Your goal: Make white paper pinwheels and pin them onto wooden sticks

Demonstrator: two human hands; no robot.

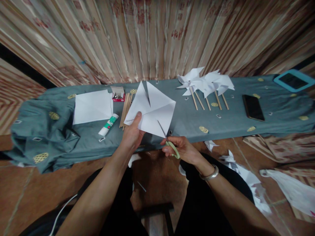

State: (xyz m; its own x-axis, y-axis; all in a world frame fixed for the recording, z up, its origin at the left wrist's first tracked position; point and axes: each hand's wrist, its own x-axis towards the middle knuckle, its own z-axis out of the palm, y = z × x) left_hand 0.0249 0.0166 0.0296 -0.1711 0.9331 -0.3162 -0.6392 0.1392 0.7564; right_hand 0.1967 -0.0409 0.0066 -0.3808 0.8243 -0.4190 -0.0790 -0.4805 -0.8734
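My left hand (134, 131) grips the lower left edge of a white square sheet of paper (157, 109), thumb on top. The sheet has crease lines, and an open slit runs inward from its top edge. In my right hand (179, 149) are scissors (174, 149) with pale green handles, my fingers in the loops. Their blades lie at the paper's lower right part, pointing toward its middle. Wooden sticks (126, 106) lie beside the sheet's left side, partly covered by it.
On the cloth-covered bench (192, 123) are a paper stack (92, 106), a glue stick (108, 125), a small red box of metal pieces (118, 95), several paper pinwheels (206, 82) on sticks, a phone (253, 107) and a blue-framed device (294, 80). Paper pieces (246, 177) lie on the floor.
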